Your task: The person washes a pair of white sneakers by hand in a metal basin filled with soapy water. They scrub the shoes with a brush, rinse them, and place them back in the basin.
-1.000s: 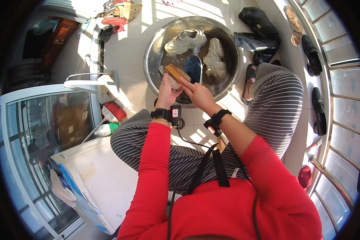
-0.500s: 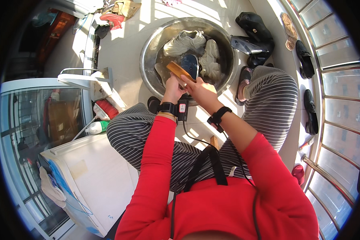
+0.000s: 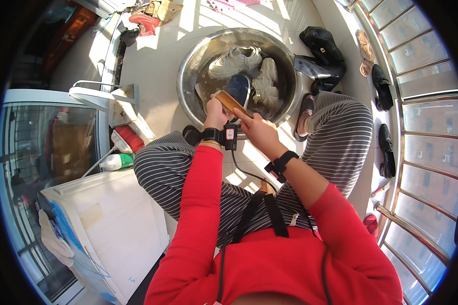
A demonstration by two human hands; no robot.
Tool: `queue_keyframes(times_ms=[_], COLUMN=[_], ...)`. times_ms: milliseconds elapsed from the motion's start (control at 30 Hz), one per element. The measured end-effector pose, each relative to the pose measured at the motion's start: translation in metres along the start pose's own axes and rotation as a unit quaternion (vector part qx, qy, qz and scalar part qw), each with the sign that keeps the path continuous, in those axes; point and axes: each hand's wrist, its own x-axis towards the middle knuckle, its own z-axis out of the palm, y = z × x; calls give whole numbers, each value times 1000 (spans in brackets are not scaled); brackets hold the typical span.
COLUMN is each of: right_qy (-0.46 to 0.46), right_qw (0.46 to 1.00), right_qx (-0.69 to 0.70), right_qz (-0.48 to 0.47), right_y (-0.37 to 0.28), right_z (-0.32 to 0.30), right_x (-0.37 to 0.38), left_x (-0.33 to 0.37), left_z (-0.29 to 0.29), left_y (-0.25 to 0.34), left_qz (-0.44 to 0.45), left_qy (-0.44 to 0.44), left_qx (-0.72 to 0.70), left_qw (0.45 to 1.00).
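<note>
Over the near side of a round metal basin, my right hand grips a wooden-backed scrub brush, its fingers laid along the back. My left hand is closed beside the brush's left end. What its fingers hold is hidden under the brush. Murky water fills the bottom of the basin. Just beyond the brush, a dark blue, rounded, pale-edged piece like a shoe sole or insole shows. Two off-white sneakers lie in the basin, one at the back and one at the right.
Black boots lie right of the basin. Dark shoes line the railing. At left are a folding stool, a red-bristled broom, a white-green bottle and a white cabinet. My knees flank the basin.
The view has shifted slightly, so the basin sits a little lower. Both hands have moved slightly, staying close together at the brush. My right hand's fingers now reach less far along it.
</note>
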Motion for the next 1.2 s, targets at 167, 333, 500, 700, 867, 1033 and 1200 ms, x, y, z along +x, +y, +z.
queue_keyframes(times_ms=[167,333,500,700,867,1033,1200], right_qy=[-18,-5,14,-4,45,98,139], right_qw=[998,999,999,998,999,994,983], right_qx=[25,33,-6,28,-2,-12,89], right_qz=[54,16,47,63,-9,-43,-77], right_y=[10,-3,-5,7,2,6,0], right_z=[-14,-8,-4,-8,-7,4,22], right_x=[56,40,-1,58,-1,-10,54], left_x=[-21,-22,-13,-16,-3,2,-19], left_z=[19,7,4,8,-13,-12,8], left_y=[-32,-14,-17,-22,11,11,-8], left_qz=[62,78,63,29,6,38,64], left_qy=[-32,-89,-75,-98,-72,-90,-126], left_qx=[98,-9,-9,-18,-74,-82,-49], left_qw=[993,993,995,995,995,992,989])
